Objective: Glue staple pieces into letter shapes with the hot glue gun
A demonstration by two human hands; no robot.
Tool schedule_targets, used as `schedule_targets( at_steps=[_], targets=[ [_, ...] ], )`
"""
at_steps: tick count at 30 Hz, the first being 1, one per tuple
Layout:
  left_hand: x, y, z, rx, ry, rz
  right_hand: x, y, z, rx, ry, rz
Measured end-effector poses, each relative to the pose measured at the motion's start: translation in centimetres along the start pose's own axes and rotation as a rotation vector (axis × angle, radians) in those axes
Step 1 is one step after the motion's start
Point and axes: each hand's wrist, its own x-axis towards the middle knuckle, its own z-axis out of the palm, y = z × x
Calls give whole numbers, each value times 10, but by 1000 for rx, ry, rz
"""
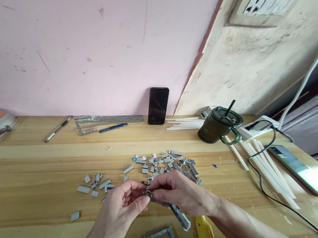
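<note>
My left hand (123,202) and my right hand (180,192) meet at the fingertips over the table, both closed in a pinch. Between them is a small ring-shaped metal piece (148,194), partly covered by the fingers. From beneath my right hand a grey segmented strip (180,217) slants down; whether it joins the ring is hidden. Just beyond my hands lies a heap of small grey metal pieces (172,161), with a smaller group (96,183) to the left. Nearer to me rests an L-shaped grey strip (159,234).
A yellow tool-like object (206,235) lies by my right forearm. To the right are a dark green mug (220,124), white sticks (268,173), a black cable (261,183) and a phone (301,169). Another phone (158,106) leans on the wall near thin wires (116,118).
</note>
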Motion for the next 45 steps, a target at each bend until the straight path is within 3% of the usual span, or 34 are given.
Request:
schedule_targets(
  at_steps=[8,12,15,18,25,32,35,42,45],
  targets=[
    [-6,-2,6,165,125,101,-8,-14,8,-123,74,-22],
    [-4,2,-5,-151,176,21,-8,-4,-5,-125,52,0],
    [-1,5,-11,-445,137,-60,-7,7,-16,-144,76,7],
    [-1,5,-11,-564,80,-117,-8,14,-19,-241,97,17],
    [-4,2,-7,-570,35,-148,-14,14,-12,-400,86,1],
    [-9,-2,2,-455,-50,-160,-12,3,-4,-249,171,10],
    [-11,-4,10,-424,-70,-143,-9,-6,10,-241,171,-64],
    [-9,-5,20,-393,-5,-111,-10,-7,35,-930,312,-450],
    [-10,-3,19,-402,13,-161,-10,-5,35,-1004,374,-525]
  ],
)
